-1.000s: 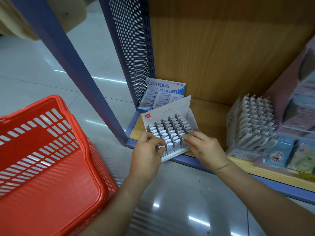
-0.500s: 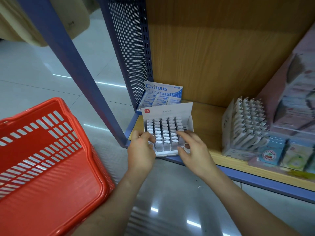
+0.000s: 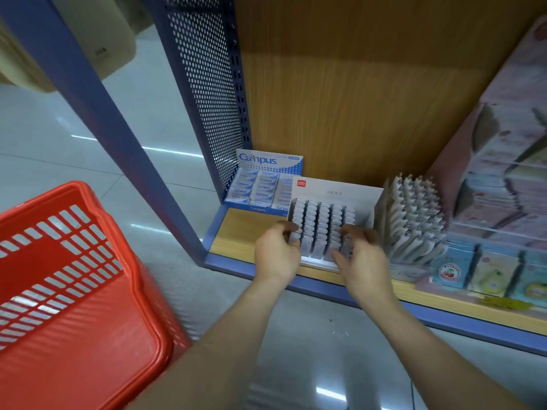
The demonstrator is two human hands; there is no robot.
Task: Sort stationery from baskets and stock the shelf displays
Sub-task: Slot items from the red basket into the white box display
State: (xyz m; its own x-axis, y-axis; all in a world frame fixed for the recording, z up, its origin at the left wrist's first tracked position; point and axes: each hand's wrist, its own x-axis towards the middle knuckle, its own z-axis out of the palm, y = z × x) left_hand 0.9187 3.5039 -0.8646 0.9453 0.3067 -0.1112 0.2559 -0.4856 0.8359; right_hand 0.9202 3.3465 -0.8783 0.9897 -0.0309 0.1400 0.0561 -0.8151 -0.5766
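Shelf [image 3: 236,232]: wooden, lowest tier.
Box [image 3: 334,192]: sat at its front edge, dead ahead of both hands (rows ran front to back).
Left hand [image 3: 276,255], right hand [image 3: 363,263]: fingers curled, gripped the front corners.

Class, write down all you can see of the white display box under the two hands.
The box is white card, open, its flap upright behind with a red logo at top left. Rows of small grey-white items stand in it. It sits on the wooden shelf by the front edge, before the Campus box, beside the pens. The left hand grips its front left corner; the right hand curls over its front right.
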